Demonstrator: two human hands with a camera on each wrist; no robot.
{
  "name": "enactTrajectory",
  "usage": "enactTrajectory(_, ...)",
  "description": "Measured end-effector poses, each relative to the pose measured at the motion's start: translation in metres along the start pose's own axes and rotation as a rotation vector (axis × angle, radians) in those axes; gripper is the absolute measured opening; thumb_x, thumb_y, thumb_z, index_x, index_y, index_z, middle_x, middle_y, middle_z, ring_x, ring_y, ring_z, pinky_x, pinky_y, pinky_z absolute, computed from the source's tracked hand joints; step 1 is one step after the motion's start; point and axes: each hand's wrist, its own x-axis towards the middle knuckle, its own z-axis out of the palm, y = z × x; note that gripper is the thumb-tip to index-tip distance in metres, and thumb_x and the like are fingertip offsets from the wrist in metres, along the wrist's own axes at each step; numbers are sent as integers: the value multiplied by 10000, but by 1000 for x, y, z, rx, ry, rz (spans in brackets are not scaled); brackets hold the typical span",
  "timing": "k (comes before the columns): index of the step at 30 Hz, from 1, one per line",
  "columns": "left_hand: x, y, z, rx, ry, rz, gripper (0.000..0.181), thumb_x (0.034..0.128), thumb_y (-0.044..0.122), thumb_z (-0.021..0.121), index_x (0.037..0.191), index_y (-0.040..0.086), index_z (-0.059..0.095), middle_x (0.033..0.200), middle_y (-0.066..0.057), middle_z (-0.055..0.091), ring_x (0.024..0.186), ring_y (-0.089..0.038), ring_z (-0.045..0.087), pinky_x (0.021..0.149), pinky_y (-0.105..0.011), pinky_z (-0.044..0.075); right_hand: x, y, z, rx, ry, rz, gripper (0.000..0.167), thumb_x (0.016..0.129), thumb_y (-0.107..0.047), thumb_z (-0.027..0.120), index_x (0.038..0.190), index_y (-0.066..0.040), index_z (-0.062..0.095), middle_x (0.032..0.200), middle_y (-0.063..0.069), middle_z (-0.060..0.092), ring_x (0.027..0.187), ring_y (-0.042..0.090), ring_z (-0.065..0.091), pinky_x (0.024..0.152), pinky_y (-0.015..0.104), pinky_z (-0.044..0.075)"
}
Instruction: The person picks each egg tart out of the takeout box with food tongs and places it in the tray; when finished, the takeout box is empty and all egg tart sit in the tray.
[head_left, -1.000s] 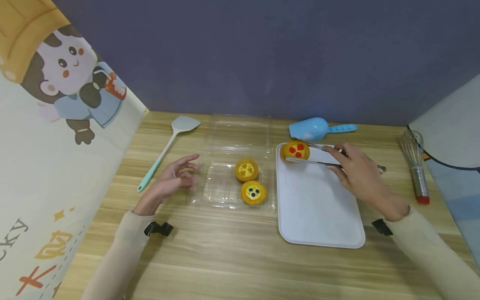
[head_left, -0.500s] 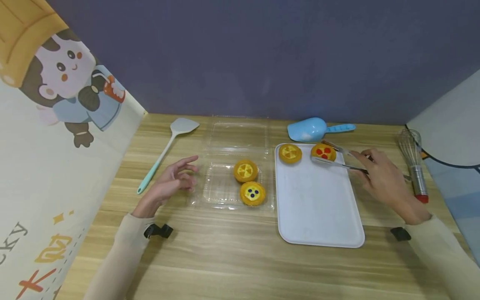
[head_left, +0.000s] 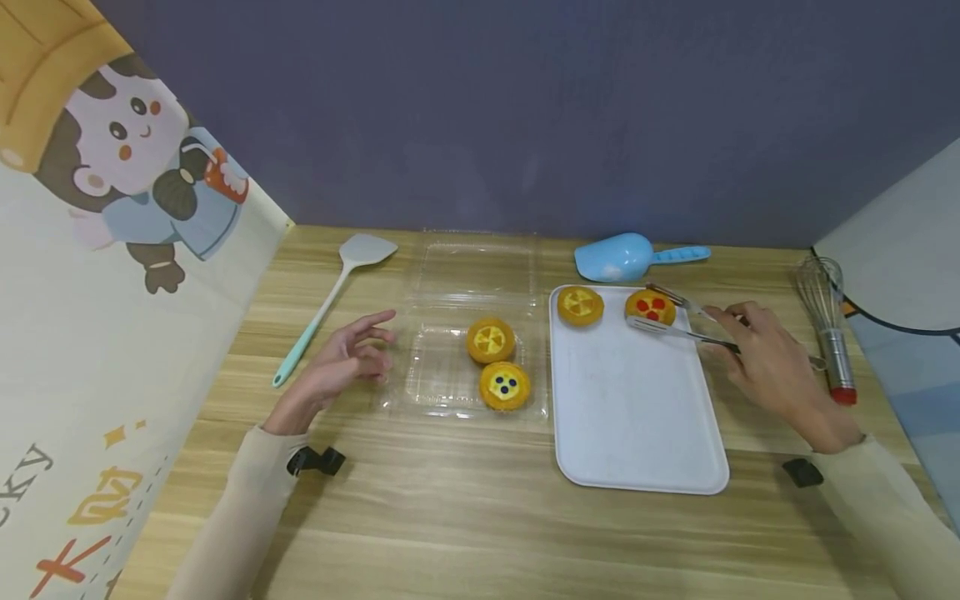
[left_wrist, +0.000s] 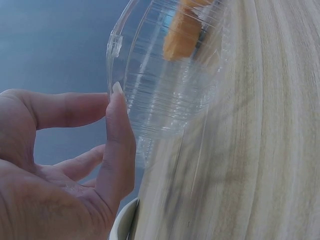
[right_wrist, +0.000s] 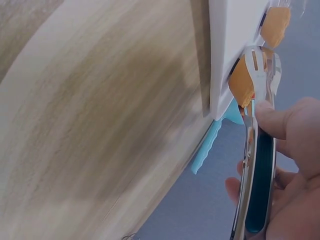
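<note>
My right hand (head_left: 776, 367) holds metal food tongs (head_left: 697, 333), which have a dark teal grip in the right wrist view. Their tips straddle a tart with red dots (head_left: 651, 307) at the far right corner of the white tray (head_left: 637, 417). Left of it on the tray sits a tart with yellow wedges (head_left: 580, 306). My left hand (head_left: 337, 358) hovers by the left edge of a clear hinged plastic box (head_left: 442, 375), fingers loosely bent; I cannot tell whether they touch it. The box holds another wedge-topped tart (head_left: 491, 341) and a blue-dotted tart (head_left: 505, 386).
A spatula (head_left: 330, 308) with a mint handle lies left of the box. Behind the tray is a blue scoop (head_left: 622, 257). A wire whisk (head_left: 831, 333) lies at the right edge. A dark wall (head_left: 525, 117) closes off the table's back.
The tongs and the red-dotted tart have moved right, from over the tray's far left corner to its far right corner, uncovering the wedge-topped tart there. My left hand has stayed put.
</note>
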Motion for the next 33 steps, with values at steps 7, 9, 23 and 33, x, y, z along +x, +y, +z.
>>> enactTrajectory(7,1,1,-1,6,-2,-5,850,911,-144,571,1658,104,250,1434,-219,436,877,-134,663,749,-258,633,0,2,2,-9,9,-15,636,799,-19,853,1390,-5,618,1154,268,587,892,372,558,488,313,398)
enactTrajectory(9,1,2,-2,7,-5,-6,851,913,-145,569,1659,103,244,1436,-218,434,876,-134,659,751,-258,633,0,2,2,-11,7,-12,641,801,-21,853,1396,-8,614,1159,267,585,895,372,562,484,313,398)
enactTrajectory(23,1,0,-1,-1,-14,5,839,923,-135,573,1659,96,242,1426,-213,439,881,-126,660,748,-262,635,1,0,1,-15,-22,10,664,782,-1,859,1394,14,599,1179,286,570,923,406,558,506,365,423)
enactTrajectory(33,0,-1,-1,-3,-17,9,837,921,-136,564,1659,93,241,1426,-216,433,877,-129,657,740,-260,630,0,-2,-4,-12,-42,43,741,795,-59,867,1465,1,558,1230,275,564,939,367,554,543,350,411)
